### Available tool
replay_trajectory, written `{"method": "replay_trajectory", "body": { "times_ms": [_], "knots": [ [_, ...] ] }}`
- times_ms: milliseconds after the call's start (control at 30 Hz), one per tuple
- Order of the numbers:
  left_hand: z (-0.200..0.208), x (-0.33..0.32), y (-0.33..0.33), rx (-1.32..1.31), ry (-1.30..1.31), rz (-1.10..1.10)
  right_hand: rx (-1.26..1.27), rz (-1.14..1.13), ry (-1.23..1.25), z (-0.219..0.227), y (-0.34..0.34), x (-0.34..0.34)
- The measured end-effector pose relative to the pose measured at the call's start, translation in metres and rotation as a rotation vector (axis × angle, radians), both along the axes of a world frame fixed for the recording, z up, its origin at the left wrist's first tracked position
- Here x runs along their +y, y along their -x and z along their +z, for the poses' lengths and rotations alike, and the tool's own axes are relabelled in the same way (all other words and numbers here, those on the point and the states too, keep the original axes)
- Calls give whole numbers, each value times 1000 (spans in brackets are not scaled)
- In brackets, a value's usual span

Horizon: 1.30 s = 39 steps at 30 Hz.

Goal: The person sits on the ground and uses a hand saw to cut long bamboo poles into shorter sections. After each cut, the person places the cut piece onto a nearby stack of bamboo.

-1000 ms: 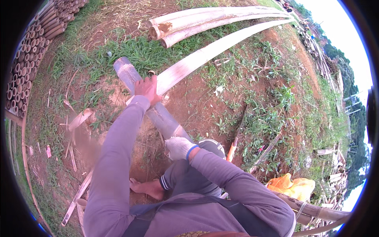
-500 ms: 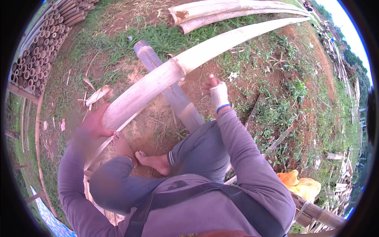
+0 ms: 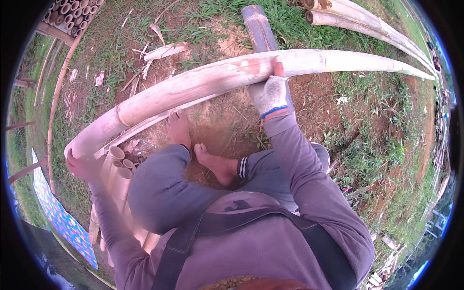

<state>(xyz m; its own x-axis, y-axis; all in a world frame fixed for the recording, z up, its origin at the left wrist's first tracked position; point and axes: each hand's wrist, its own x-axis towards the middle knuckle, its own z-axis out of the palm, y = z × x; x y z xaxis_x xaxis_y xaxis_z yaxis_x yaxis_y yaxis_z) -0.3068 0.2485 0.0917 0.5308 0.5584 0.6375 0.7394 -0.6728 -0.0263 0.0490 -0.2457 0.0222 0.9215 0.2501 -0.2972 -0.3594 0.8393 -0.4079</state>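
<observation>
A long pale bamboo pole (image 3: pixel 188 82) runs from my lower left to the far right, its surface light with pinkish patches. At its near left end, my bare left hand (image 3: pixel 79 166) grips the pole's end, partly blurred. My right hand (image 3: pixel 270 92), in a whitish fingerless glove with a blue cuff band, holds the pole from the near side, thumb up against it and other fingers hidden underneath. The pole passes over a darker, greyish bamboo log (image 3: pixel 260 29) lying crosswise on the ground.
Several cut bamboo lengths (image 3: pixel 121 181) stand beside my left knee. More pale poles (image 3: pixel 357 24) lie at the far right. Stacked bamboo (image 3: pixel 72 17) fills the far left, near a blue patterned sheet (image 3: pixel 63 208). Peeled strips (image 3: pixel 164 52) litter the soil and grass.
My right hand, previously raised off the pole, now grips it. The view has shifted, and more of the pole lies between my two hands. My left hand stays at its near end.
</observation>
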Motion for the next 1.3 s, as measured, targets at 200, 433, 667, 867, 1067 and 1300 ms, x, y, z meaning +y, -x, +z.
{"method": "replay_trajectory", "body": {
  "times_ms": [200,433,667,867,1067,1300],
  "knots": [
    [-166,-85,-39,241,748,-291,309,643,104,-3,75,145],
    [-227,-53,-89,845,569,-331,-906,1073,986,-36,79,163],
    [-235,-39,-110,950,375,-463,-1099,925,1702,-105,56,60],
    [-189,-26,-91,681,286,-427,-1634,597,1874,-56,50,64],
    [-156,-30,-65,784,550,-697,-1752,579,2157,-29,51,67],
    [-107,-65,-81,673,659,-851,-1803,544,1728,-23,29,-6]
  ]
}}
